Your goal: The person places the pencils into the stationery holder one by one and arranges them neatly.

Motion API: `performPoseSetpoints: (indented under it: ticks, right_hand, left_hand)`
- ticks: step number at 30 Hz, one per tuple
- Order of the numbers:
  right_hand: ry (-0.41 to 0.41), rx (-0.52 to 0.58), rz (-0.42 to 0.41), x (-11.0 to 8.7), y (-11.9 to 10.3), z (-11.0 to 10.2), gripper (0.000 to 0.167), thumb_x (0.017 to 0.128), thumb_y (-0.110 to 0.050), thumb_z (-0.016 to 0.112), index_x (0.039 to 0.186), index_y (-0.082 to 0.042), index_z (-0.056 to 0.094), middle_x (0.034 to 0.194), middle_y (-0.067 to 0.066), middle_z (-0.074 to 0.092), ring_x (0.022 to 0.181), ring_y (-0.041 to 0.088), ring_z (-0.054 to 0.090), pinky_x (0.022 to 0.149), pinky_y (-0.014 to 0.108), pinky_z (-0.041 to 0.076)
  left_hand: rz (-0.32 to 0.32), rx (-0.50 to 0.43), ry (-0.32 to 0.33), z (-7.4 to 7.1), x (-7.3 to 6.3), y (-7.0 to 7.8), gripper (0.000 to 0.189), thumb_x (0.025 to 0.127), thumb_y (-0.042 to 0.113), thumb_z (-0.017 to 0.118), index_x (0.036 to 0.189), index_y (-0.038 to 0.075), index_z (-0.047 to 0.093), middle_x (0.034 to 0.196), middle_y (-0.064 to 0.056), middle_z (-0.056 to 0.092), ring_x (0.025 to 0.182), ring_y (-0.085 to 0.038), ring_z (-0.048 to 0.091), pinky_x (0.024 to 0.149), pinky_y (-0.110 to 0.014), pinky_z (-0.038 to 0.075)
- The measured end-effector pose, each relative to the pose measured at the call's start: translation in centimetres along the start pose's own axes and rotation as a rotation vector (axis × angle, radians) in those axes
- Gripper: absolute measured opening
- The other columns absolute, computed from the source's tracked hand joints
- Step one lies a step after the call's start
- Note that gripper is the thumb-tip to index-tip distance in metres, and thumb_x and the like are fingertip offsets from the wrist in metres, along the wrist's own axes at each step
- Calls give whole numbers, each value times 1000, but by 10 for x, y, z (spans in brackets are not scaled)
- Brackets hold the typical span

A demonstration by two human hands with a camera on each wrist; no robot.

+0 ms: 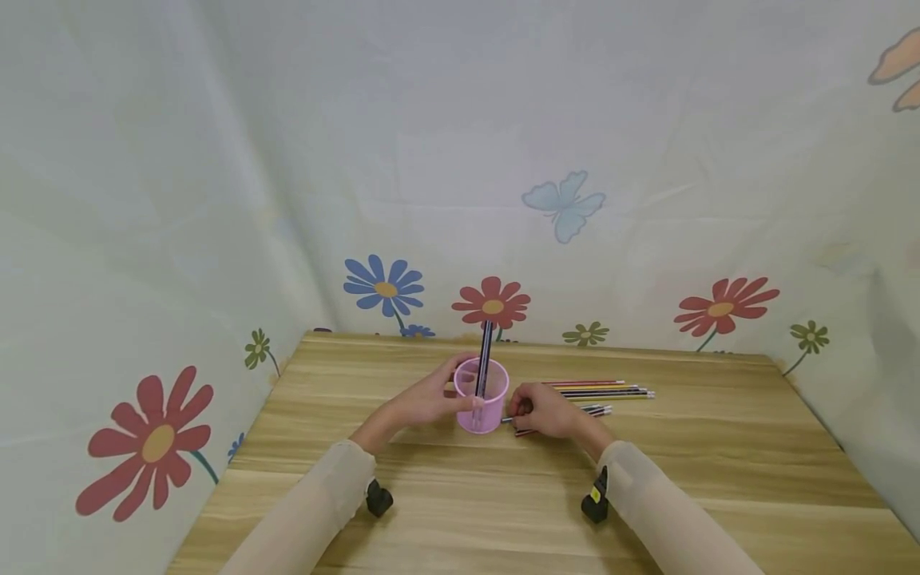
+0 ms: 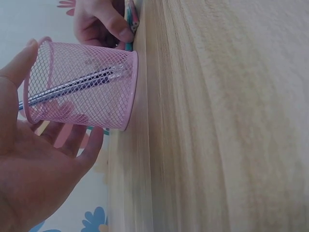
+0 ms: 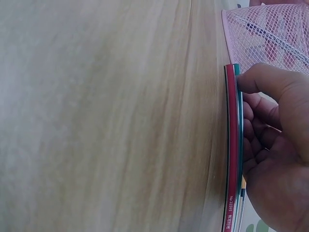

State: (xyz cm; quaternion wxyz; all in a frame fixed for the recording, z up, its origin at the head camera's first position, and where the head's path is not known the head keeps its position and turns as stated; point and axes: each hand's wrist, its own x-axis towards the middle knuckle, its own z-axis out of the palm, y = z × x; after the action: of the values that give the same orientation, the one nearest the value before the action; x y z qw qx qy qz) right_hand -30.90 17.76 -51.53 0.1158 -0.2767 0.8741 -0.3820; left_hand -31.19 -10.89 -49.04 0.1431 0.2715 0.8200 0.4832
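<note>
A pink mesh pencil cup (image 1: 492, 418) stands upright on the table, and my left hand (image 1: 422, 398) holds it around its side. In the left wrist view, the thumb is at the rim and the fingers lie along the far side. Dark striped pencils (image 1: 484, 359) lean inside the cup; their exact number is hard to tell. Just right of the cup, my right hand (image 1: 549, 411) pinches a green pencil (image 3: 240, 108) lying low at the tabletop. A red pencil (image 3: 232, 140) lies alongside it. Part of the right fingers' hold is hidden behind the thumb.
Several pencils (image 1: 604, 392), in red, yellow and dark colours, lie in a row beyond the right hand. The wooden table (image 1: 474, 511) ends at the back against a flower-printed cloth (image 1: 446, 200). Small black cameras sit at both wrists.
</note>
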Motion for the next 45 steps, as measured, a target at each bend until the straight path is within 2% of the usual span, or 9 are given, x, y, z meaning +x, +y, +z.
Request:
performPoseSetpoints:
  ticks: [6, 11, 16, 25, 35, 45]
  right_hand:
    - [-2, -5, -14, 2, -1, 0, 14, 87, -2, 79, 97, -3, 69, 85, -2, 66, 78, 10, 60, 71, 24, 52]
    - [5, -6, -24, 4, -1, 1, 15, 85, 0, 78, 97, -2, 69, 86, -1, 67, 79, 10, 60, 71, 24, 53]
    - [7, -17, -15, 5, -1, 2, 17, 83, -1, 78, 97, -3, 69, 87, -2, 66, 80, 11, 61, 73, 25, 52]
    - [-11, -12, -15, 2, -2, 0, 15, 86, -2, 78, 97, -4, 69, 87, -2, 66, 80, 12, 60, 74, 26, 53]
    - [6, -5, -22, 0, 1, -1, 14, 85, -2, 77, 96, -4, 69, 86, -3, 65, 81, 12, 59, 73, 26, 52]
    - [3, 69, -61, -2, 0, -11, 14, 87, 2, 77, 97, -1, 68, 87, 2, 65, 81, 14, 59, 71, 24, 51]
  left_hand:
    - [2, -8, 3, -1, -1, -1, 92, 95, 44, 80, 166, 20, 26, 161, -2, 41, 148, -25, 43, 118, -47, 44]
    - [2, -9, 11, -2, -2, -1, 88, 95, 45, 80, 164, 29, 30, 159, 0, 42, 147, -22, 44, 118, -46, 45]
    - [-3, -15, 13, -4, -2, -1, 87, 94, 47, 80, 163, 30, 30, 159, 0, 43, 147, -23, 44, 118, -46, 44]
    - [14, -28, -4, -2, -4, 1, 88, 96, 43, 79, 165, 22, 28, 161, -5, 43, 149, -25, 43, 118, -47, 44]
    - [17, -41, -1, 1, -4, 2, 90, 96, 42, 80, 166, 20, 28, 161, -1, 42, 147, -22, 44, 117, -43, 45]
    - [26, -44, 5, 2, -2, 4, 88, 96, 37, 80, 165, 18, 29, 159, -4, 43, 146, -24, 45, 116, -46, 46]
